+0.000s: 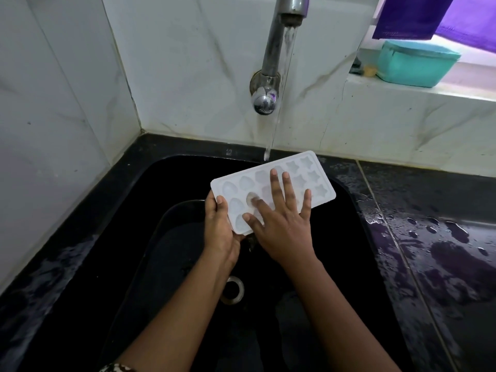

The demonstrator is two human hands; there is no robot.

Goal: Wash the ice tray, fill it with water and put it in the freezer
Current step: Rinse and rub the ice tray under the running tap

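A white ice tray (316, 173) with shaped moulds is held level over the black sink (349, 210). My left hand (220, 229) grips its near-left end, thumb on top and fingers underneath. Spread flat across the tray's middle lies my right hand (281, 224), fingers straight and pressing on the moulds. Water runs from the metal tap (279, 47) in a thin stream (279, 103) that meets the tray's far edge.
The sink's drain (233, 289) lies below my wrists. Black countertop (442, 237) to the right is wet with puddles. A teal box (416, 64) sits on the window ledge, under a purple cloth (418, 14). White tiled walls close off the back and left.
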